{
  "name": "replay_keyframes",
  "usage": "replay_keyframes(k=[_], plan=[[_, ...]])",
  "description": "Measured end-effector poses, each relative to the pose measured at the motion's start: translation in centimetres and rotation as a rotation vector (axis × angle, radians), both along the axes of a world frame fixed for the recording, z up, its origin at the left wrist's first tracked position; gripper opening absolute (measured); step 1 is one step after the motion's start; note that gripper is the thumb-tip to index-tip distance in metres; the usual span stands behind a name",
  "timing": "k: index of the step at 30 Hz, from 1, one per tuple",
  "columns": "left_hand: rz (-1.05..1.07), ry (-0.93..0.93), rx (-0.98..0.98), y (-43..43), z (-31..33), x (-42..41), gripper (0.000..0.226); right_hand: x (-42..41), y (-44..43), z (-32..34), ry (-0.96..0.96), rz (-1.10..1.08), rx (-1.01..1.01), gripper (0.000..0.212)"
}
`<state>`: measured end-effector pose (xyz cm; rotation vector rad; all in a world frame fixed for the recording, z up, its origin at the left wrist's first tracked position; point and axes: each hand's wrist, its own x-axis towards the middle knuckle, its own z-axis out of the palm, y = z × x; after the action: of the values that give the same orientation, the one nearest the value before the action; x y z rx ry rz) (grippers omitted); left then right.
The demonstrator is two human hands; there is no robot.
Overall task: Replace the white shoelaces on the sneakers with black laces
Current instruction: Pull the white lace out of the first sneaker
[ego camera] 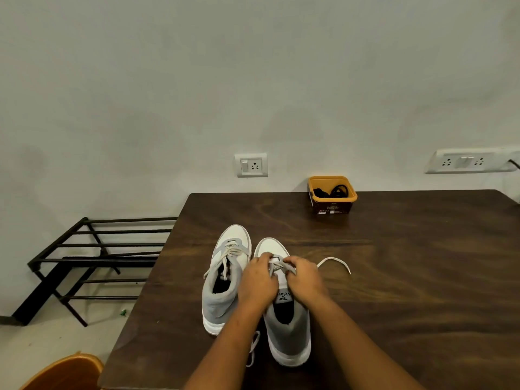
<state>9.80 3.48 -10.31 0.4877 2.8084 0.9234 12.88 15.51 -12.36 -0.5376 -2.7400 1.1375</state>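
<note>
Yellow tub [332, 199] holds coiled black laces [331, 191].

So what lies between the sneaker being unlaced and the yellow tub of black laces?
Only bare tabletop, in the head view; the loose white lace end lies off to the right.

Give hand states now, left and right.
Left hand: fingers curled on the white lace of the right-side sneaker.
Right hand: pinching the same white lace.
</note>
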Motion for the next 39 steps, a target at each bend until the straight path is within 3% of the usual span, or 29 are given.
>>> replay_keyframes(k=[4, 8, 12, 19, 22, 26, 33, 39], plan=[[-0.058, 0.281, -0.039, 0.4, -1.1, -0.2, 0.029, 0.1, -0.6, -0.4, 0.044, -0.212, -0.153, 0.024], [-0.113, 0.315, -0.119, 0.6, -1.8, -0.9, 0.024, 0.6, -1.3, -0.8, 0.085, -0.318, -0.216, 0.024], [-0.130, 0.298, -0.135, 0.8, -1.7, -1.1, 0.024, 0.7, -1.6, -0.8, 0.090, -0.307, -0.214, 0.024], [-0.149, 0.106, -0.189, 1.6, -0.3, -1.9, 0.023, 0.4, -2.0, -0.9, 0.031, -0.280, -0.129, 0.025], [-0.015, -0.125, 0.059, 1.5, 0.2, -2.3, 0.016, 0.3, -2.2, -0.9, 0.019, -0.285, -0.086, 0.024], [0.245, -0.552, 0.784, 0.6, 1.6, -2.8, 0.037, 0.3, -2.2, -0.8, 0.006, -0.288, -0.069, 0.026], [0.432, -0.612, 1.405, 0.6, 3.9, -3.0, 0.031, 0.2, -2.4, -0.6, -0.059, -0.283, 0.005, 0.029], [0.463, -0.551, 1.572, -0.1, 4.8, -3.8, 0.036, 0.4, -2.2, -0.5, -0.067, -0.285, 0.014, 0.028]])
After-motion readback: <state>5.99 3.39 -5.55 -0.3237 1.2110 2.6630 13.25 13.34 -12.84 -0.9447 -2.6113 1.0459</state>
